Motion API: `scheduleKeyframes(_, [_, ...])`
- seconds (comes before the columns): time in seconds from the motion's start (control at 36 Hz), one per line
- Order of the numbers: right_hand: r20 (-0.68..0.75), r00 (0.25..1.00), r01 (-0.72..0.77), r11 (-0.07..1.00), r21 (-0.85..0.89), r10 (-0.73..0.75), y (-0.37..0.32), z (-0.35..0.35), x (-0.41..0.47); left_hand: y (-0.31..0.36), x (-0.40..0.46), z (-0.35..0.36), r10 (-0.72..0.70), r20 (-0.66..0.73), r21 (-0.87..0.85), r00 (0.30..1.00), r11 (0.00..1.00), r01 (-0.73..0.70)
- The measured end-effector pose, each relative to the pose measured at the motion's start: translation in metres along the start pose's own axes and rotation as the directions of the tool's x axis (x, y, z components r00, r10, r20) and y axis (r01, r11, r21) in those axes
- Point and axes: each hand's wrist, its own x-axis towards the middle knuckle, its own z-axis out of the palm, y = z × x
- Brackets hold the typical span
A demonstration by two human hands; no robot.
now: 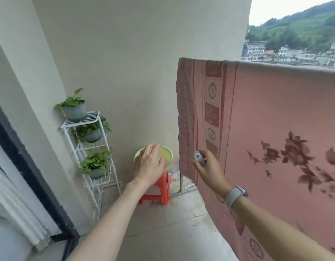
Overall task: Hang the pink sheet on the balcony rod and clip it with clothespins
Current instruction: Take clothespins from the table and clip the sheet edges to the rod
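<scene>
1. Forearms fill the bottom of the view, both stretched forward over the tiled balcony floor [162,223].
2. Left hand [150,162] is out in front of the green basin [167,154], fingers [153,149] straight and loosely together, thumb apart; whether it touches the basin I cannot tell.
3. That basin sits on a red plastic stool [159,191] by the wall.
4. Right hand [210,168], a pale watch [235,194] on its wrist, has its fingers curled round a grey-white clothespin [199,158], the peg's end poking out above the knuckles.
5. Pink sheet [276,119] is up already, draped over the balcony rod [285,65] on the right, hanging down in a broad flat fall with a patterned border strip at its left edge and dark flower prints further right.
6. Right hand is just in front of that border, low on the sheet, well below the rod.
7. Over on the left, a white wire plant stand [91,147] holds three potted plants against the wall.
8. Beyond the rod, hillside and buildings [294,51] show.
</scene>
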Motion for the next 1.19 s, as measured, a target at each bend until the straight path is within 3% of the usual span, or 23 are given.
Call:
scheduleKeyframes(0.22, [-0.049,0.996,-0.080,0.996,-0.026,0.078,0.033,0.046,0.149,-0.062,0.167,0.047,0.048,0.030,-0.029,0.998,0.998,-0.047])
scheduleKeyframes(0.36, [-0.135,0.990,-0.052,0.996,-0.068,0.042,0.077,0.078,0.255,-0.102,0.265,0.104,0.067,0.072,-0.149,0.995,0.987,-0.056])
scheduleKeyframes(0.56, [-0.173,0.983,-0.075,0.995,-0.068,0.062,0.117,0.110,0.407,-0.138,0.417,0.156,0.090,0.147,-0.156,0.985,0.985,-0.067])
scheduleKeyframes(0.72, [-0.231,0.970,-0.094,0.992,-0.081,0.073,0.129,0.130,0.523,-0.148,0.537,0.177,0.121,0.128,-0.315,0.984,0.946,-0.075])
scheduleKeyframes(0.83, [-0.249,0.967,-0.073,0.994,-0.087,0.049,0.138,0.139,0.577,-0.150,0.609,0.196,0.098,0.143,-0.481,0.985,0.877,-0.018])
scheduleKeyframes(0.97, [-0.352,0.936,-0.057,0.986,-0.155,-0.001,0.145,0.143,0.618,-0.137,0.682,0.222,0.171,0.248,-0.654,0.954,0.756,0.034])
scheduleKeyframes(1.19, [-0.602,0.795,-0.129,0.948,-0.289,-0.075,0.128,0.149,0.653,-0.119,0.739,0.224,0.332,0.198,-0.880,0.922,0.475,0.018])
